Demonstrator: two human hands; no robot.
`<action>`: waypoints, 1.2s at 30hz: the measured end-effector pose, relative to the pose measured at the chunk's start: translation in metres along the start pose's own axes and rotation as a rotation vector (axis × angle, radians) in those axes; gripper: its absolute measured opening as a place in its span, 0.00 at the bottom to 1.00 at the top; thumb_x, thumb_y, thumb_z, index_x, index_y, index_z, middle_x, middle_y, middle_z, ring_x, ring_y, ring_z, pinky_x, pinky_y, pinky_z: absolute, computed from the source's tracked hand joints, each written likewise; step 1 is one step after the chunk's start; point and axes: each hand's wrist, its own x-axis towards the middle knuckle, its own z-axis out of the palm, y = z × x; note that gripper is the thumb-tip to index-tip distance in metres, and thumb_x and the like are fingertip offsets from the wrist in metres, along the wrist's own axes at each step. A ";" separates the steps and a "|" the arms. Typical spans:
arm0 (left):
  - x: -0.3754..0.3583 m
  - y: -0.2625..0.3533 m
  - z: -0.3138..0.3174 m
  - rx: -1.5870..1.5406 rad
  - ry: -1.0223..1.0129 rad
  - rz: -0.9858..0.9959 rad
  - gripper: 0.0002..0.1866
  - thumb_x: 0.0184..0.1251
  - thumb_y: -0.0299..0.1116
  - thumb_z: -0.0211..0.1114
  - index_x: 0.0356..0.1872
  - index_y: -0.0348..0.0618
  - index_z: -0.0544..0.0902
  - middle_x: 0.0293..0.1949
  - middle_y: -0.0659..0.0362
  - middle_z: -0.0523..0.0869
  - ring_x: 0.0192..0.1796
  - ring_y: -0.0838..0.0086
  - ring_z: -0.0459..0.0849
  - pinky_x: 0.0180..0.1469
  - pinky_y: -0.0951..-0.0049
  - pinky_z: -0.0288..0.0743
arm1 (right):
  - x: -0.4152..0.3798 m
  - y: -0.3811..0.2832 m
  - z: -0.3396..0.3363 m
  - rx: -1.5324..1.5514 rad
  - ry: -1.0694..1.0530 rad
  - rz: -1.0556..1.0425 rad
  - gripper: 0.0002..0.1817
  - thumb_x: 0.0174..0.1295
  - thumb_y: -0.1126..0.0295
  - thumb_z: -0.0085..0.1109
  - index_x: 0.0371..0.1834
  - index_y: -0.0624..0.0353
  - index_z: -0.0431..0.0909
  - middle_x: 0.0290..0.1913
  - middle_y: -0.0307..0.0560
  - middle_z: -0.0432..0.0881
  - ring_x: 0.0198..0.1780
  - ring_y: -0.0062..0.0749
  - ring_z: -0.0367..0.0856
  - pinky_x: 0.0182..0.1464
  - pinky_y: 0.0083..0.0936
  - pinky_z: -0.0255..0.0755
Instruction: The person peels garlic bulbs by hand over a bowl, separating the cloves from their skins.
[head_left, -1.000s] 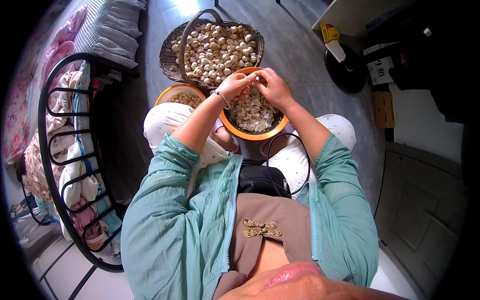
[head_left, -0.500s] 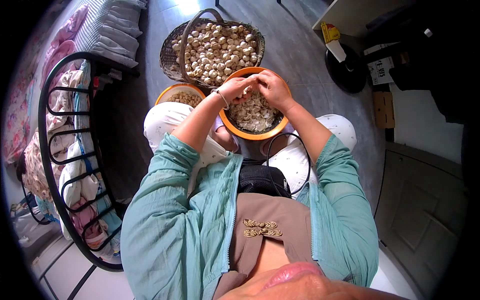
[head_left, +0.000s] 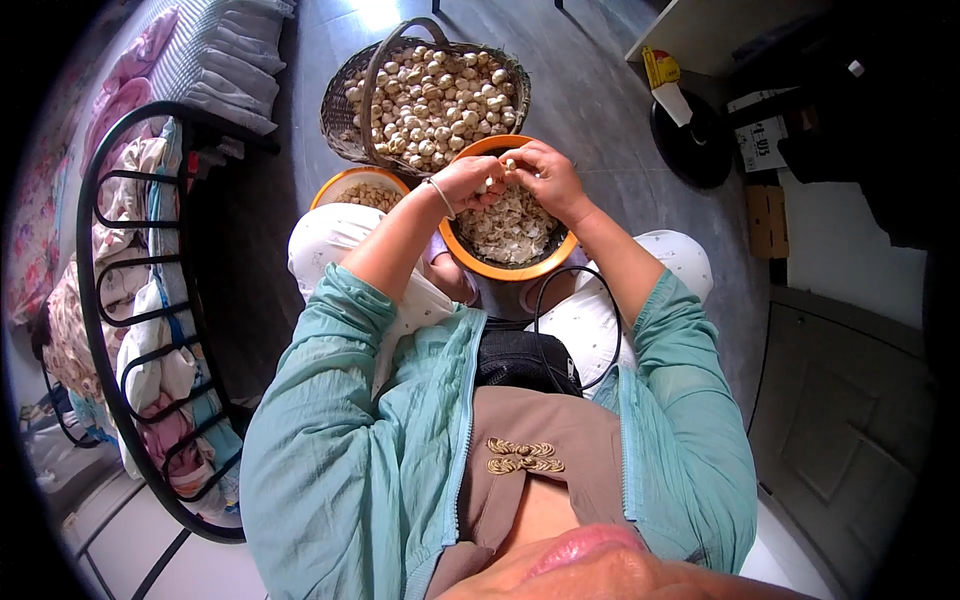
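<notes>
Here both hands meet over the far rim of the round orange plastic bowl (head_left: 470, 262) heaped with pale husks, which sits on the grey floor between the person's knees. The left hand (head_left: 466, 180) and the right hand (head_left: 547, 178) each have their grip closed on one small pale round nut (head_left: 497, 172) pinched between the fingertips. Just beyond stands a woven wicker basket (head_left: 338, 115) full of like nuts; a smaller orange bowl (head_left: 345, 181) lies at the left.

Both arms fwd, left hand (head_left: 466, 183) & right hand (head_left: 545, 178) pinched together.
</notes>
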 end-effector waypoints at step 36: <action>0.012 -0.003 0.007 0.322 0.454 0.417 0.10 0.67 0.31 0.55 0.45 0.41 0.79 0.21 0.63 0.80 0.17 0.84 0.72 0.17 0.83 0.63 | 0.005 0.032 0.003 0.576 0.004 0.395 0.08 0.62 0.73 0.55 0.42 0.63 0.74 0.38 0.39 0.78 0.37 0.19 0.76 0.38 0.17 0.73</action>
